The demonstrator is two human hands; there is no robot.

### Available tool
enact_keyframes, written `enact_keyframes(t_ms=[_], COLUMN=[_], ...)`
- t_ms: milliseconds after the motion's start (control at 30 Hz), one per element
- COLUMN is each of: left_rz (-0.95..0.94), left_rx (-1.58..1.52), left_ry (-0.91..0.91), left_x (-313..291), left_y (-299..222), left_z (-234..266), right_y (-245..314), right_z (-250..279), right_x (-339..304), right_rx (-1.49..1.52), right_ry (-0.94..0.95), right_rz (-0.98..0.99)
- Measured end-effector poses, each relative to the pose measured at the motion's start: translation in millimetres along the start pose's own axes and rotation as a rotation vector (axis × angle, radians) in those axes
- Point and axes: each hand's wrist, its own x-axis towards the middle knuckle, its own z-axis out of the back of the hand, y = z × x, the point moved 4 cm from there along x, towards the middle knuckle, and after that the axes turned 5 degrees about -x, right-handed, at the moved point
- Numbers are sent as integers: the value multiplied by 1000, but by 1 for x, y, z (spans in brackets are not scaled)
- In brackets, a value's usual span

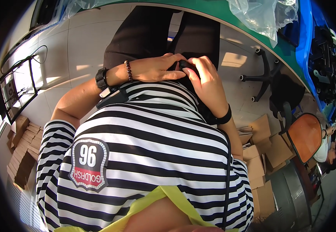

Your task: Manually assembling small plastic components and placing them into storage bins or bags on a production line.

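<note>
Striped shirt point(156, 154), beaded bracelet point(128, 71)

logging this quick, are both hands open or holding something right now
Left hand: partly open, beside a small black object; whether it grips it cannot be told.
Right hand: closed, holding the small black object.

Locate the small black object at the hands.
Head view, upper middle, slightly right of centre: the small black object is between the right hand's thumb and fingers, with the left hand at its left.
</note>
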Motion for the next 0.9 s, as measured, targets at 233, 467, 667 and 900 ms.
enact_keyframes(t_ms=[233, 467, 667, 900], left_rz=[-42, -11, -5, 10], left_rx=[-5, 3, -22, 6], left_ry=[-33, -28, -6, -12], left_x=[-1, -1, -2, -2], left_y=[0, -3, -5, -7], left_z=[2, 2, 2, 4], right_y=[2, 1, 1, -2], right_z=[3, 6, 3, 2], right_x=[2, -2, 0, -2], right_rx=[48, 49, 6, 53], right_ry=[55, 45, 16, 51], right_rz=[-7, 40, 17, -4])
